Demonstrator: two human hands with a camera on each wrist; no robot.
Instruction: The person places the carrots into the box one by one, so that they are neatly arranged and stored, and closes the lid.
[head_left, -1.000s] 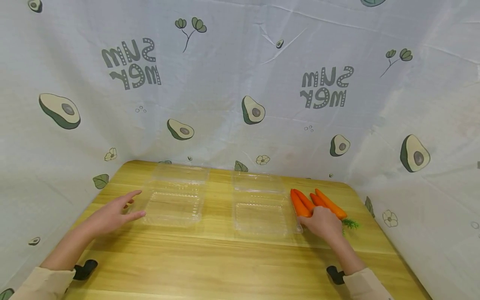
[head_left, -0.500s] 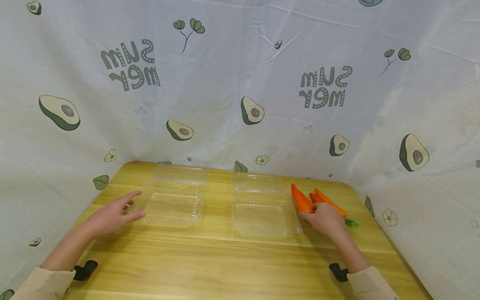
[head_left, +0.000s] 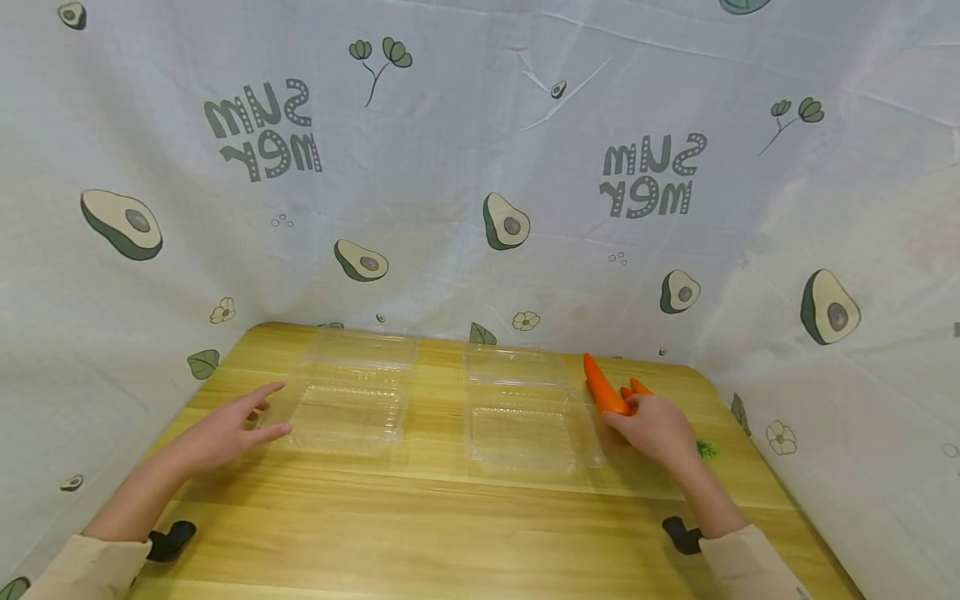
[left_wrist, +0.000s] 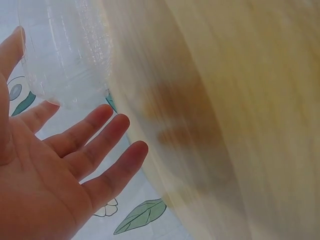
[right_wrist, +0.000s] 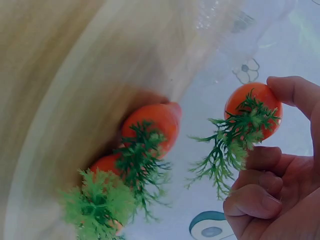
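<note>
Past my fingertips hangs a printed cloth (head_left: 435, 167); reaching too far forward could jab it and push the carrot back through my grasp. Under my fingers spreads the wooden table (head_left: 450, 533), smooth enough, I'd judge, to let a dropped carrot roll.

Just beside the fingers of my left hand (head_left: 213, 437) lies one clear container (head_left: 348, 417), and just left of the fingers of my right hand (head_left: 656, 429) a second clear container (head_left: 521, 437). Both look thin and light: a careless knuckle could slide one, and their faint walls would be easy to misjudge and clip.

My left fingers are loosely spread and hold nothing; whether they touch the plastic I can't tell. Unsteadied, that container could shift at a bump.

My right fingers grip the held carrot (head_left: 602, 387) by its thick, leafy end, so it juts forward and leftward from them. With most of its length ahead of so short a hold, it could droop or twist out, through too light a pinch.

Close by those same fingers lie two other carrots (right_wrist: 150, 127); a low wrist could roll them. Smallest, the green fronds (right_wrist: 232, 142) dangling by my curled fingers could snag their neighbours and drag one along.
</note>
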